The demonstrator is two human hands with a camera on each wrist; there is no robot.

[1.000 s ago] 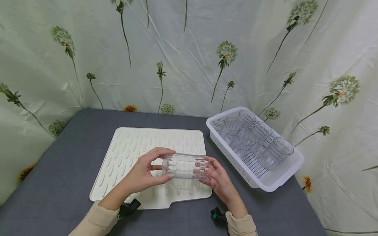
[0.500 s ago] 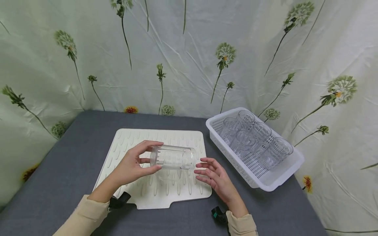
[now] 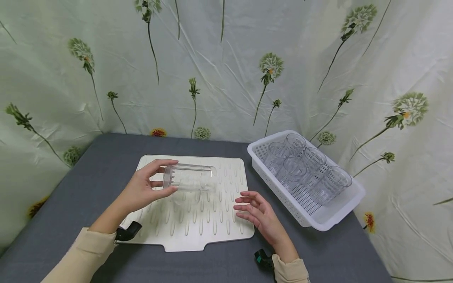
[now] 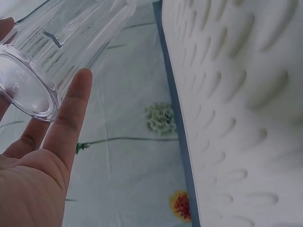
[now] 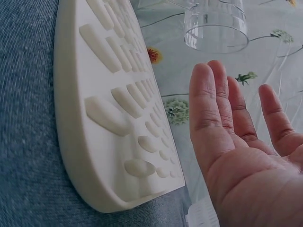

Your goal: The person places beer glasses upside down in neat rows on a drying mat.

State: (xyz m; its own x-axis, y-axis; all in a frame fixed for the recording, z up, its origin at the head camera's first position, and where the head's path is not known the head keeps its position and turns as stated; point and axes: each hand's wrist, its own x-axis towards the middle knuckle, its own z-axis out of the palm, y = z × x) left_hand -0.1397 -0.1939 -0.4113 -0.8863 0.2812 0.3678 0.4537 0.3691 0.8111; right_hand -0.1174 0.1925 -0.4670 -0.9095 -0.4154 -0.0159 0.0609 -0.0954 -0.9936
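Note:
A clear drinking glass [image 3: 191,177] lies sideways in the air above the white ridged drying mat [image 3: 198,232]. My left hand [image 3: 141,186] grips it by its base end, thumb on the near side and fingers on the far side. In the left wrist view the glass's thick base [image 4: 28,87] faces the palm. Its open rim [image 5: 217,40] points toward my right side in the right wrist view. My right hand [image 3: 260,216] hovers by the mat's right edge, fingers apart and relaxed, touching nothing.
To the right, a white perforated basket [image 3: 348,210] holds several clear glasses [image 3: 295,167]. Dark grey cloth [image 3: 116,151] covers the table. A flower-printed curtain [image 3: 226,67] hangs along the back and sides.
My right hand has let go of the glass and stays near the mat's right edge. My left hand has carried the glass leftward and slightly away from me.

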